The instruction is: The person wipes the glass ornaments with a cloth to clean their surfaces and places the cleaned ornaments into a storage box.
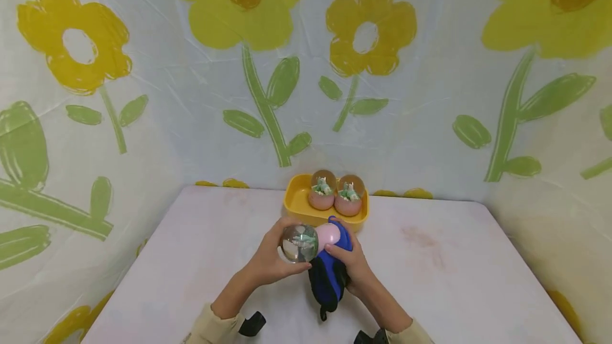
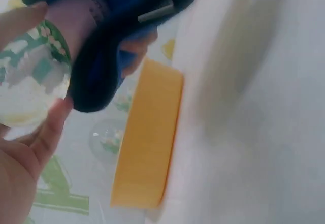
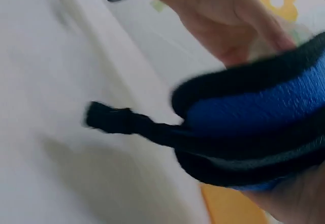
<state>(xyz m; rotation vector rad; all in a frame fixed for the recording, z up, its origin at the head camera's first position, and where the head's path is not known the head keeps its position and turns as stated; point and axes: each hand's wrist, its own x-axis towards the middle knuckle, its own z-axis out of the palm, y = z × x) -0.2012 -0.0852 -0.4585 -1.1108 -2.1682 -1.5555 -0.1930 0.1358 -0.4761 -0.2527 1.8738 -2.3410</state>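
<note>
In the head view my left hand (image 1: 270, 259) grips a snow globe (image 1: 297, 244) by its clear glass ball, tipped sideways with its pink base toward the right. My right hand (image 1: 357, 263) holds a soft blue cloth (image 1: 345, 239) with black edging around that base, thumb on the near side. Part of the base is hidden under the cloth. The left wrist view shows a white figure and green decoration inside the ball, and a small pale tag on the cloth. A black strap (image 3: 109, 118) hangs from the cloth's end in the right wrist view.
Behind the hands, a yellow tray (image 1: 294, 205) stands near the table's back edge. Two more pink-based snow globes (image 1: 322, 191) stand upright in its right part. White fabric with printed flowers (image 1: 365, 37) surrounds the pale table (image 1: 459, 269).
</note>
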